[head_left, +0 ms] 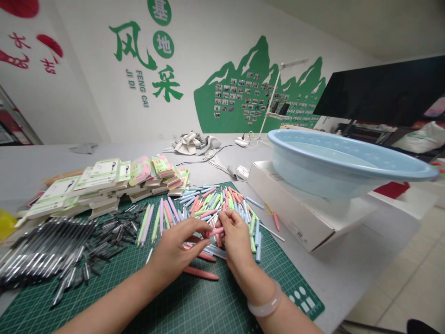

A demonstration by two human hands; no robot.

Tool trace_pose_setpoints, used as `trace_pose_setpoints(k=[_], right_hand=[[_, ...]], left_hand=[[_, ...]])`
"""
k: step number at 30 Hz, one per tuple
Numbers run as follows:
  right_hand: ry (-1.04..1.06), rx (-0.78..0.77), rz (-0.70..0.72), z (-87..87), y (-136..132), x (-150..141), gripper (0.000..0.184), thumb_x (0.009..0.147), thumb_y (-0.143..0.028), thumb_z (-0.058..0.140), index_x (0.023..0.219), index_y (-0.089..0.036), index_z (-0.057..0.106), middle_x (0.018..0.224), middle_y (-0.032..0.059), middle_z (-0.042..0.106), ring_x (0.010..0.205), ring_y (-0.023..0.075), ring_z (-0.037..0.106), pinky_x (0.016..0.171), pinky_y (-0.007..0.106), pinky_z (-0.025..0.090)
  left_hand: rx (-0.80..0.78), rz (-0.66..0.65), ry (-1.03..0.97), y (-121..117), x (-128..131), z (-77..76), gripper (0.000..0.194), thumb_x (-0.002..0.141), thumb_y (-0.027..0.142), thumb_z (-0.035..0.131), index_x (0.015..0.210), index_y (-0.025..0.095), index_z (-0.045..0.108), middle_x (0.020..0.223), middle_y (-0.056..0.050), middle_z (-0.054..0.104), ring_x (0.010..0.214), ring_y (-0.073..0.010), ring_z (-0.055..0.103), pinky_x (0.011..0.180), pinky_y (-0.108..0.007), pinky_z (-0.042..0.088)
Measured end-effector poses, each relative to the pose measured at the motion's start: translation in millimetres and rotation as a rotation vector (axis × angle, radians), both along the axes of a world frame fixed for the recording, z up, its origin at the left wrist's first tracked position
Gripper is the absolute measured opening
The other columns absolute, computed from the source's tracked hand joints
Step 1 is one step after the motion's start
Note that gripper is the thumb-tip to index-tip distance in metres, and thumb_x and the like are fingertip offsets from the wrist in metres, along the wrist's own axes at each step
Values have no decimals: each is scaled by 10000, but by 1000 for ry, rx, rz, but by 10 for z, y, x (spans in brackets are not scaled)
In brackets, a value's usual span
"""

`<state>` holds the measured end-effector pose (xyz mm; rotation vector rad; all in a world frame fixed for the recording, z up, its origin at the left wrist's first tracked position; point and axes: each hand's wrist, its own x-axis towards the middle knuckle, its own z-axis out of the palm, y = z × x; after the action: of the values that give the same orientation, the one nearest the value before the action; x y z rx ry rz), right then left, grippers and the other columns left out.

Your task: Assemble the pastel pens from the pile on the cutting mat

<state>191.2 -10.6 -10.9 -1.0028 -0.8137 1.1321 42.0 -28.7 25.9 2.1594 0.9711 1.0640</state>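
Observation:
A short pink pen barrel is pinched between the thumb and fingers of my right hand, above the pile. My left hand closes thumb and fingertips about the barrel's left end; whether a second small part is in them I cannot tell. Behind and around both hands lie loose pastel pen barrels in pink, green and blue. Two coral pen pieces rest on the green cutting mat beneath my hands. Several green and purple pens lie side by side left of my left hand.
Silvery clear pens and small black pen parts cover the mat's left side. Stacked small boxes stand behind them. At the right, a blue basin rests on a white box. Cloths and a cable lie farther back.

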Motion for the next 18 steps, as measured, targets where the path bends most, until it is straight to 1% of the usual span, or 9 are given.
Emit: trace_pose_setpoints(k=[3,5,7,9,10,11,13,16,18], right_hand=[[27,-33,54,41,-14,0,290,768,-469,611,719,-187,563,542,-53,503,359,59,344,324,188,216],[38,-60,137,83,-35,4,303,777,-480,595,735,-180,596,565,-44,513,378,54,340,333,179,206],[4,-47,220,135,-61,7,318,801,-482,566,768,-174,639,648,-15,567,445,65,416,374,175,285],[-18,-10,313,187,-89,0,288,804,-455,575,837,-184,669,777,21,633,618,116,549,526,208,430],[-35,21,354,209,-103,-9,252,786,-425,609,868,-197,678,830,27,651,703,141,583,611,234,462],[-55,57,398,226,-116,-21,229,767,-391,639,896,-206,683,870,30,662,775,162,599,682,258,472],[-100,116,475,242,-138,-48,227,740,-330,672,938,-220,690,901,29,673,855,189,606,749,286,465],[-166,145,508,216,-150,-78,189,740,-281,667,913,-215,706,853,25,680,808,181,600,746,291,449],[-169,125,470,180,-143,-84,153,739,-269,664,871,-206,708,804,19,673,733,162,580,713,281,440]], left_hand=[[24,10,7,21,-22,51,133,847,234,545,938,204,638,915,-46,660,861,-144,615,726,-228,529],[4,41,16,66,-73,143,147,844,251,546,938,198,646,887,-45,661,826,-144,614,677,-218,522],[-45,70,52,131,-146,271,159,824,270,567,928,190,657,854,-40,667,771,-143,616,622,-210,507],[-104,49,100,194,-217,410,147,810,259,571,893,185,667,824,-28,671,732,-137,613,601,-208,489],[-123,28,132,218,-243,476,136,802,249,573,869,184,672,805,-21,673,717,-134,613,603,-210,482],[-137,9,168,234,-261,535,129,795,238,572,851,185,675,790,-15,673,712,-133,613,609,-213,475],[-153,-23,231,242,-279,627,124,787,233,567,816,187,679,749,-6,669,689,-130,609,608,-218,460],[-143,14,283,217,-340,660,158,785,264,565,889,194,662,774,-10,671,695,-135,606,623,-229,447],[-120,153,360,190,-461,590,197,785,314,565,923,195,639,802,-22,671,706,-151,602,619,-240,429]])
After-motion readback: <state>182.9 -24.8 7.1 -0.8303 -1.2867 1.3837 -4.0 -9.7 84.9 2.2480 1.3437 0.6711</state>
